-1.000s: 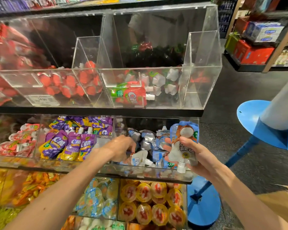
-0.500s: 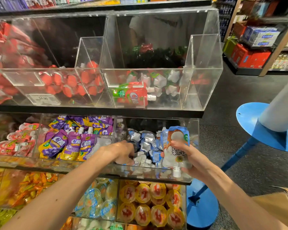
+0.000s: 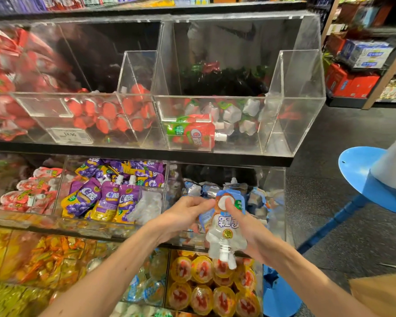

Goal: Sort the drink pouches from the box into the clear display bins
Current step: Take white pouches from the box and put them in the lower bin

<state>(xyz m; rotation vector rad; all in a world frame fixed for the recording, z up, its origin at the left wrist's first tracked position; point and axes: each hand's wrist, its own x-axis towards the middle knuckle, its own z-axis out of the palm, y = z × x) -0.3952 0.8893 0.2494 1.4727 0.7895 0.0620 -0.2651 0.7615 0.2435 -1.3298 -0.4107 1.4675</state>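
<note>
A blue and white coconut drink pouch (image 3: 224, 227) hangs upside down, its white spout pointing toward me, in front of the middle shelf's right clear bin (image 3: 276, 202). My right hand (image 3: 249, 234) grips it from the right, thumb across its front. My left hand (image 3: 183, 216) pinches its upper left corner. Several more blue pouches (image 3: 201, 188) lie inside that bin behind the hands. The corner of a brown cardboard box (image 3: 382, 294) shows at the bottom right.
The upper clear bin (image 3: 306, 115) holds red and green pouches (image 3: 192, 133) and silver ones. Purple grape pouches (image 3: 105, 197) fill the bin to the left. Jelly cups (image 3: 201, 284) sit on the lowest shelf. A blue step stool (image 3: 361, 179) stands on the floor at right.
My left hand came out of the blue pouch bin and took hold of the pouch's corner. The pouch shifted left and slightly lower in my right hand.
</note>
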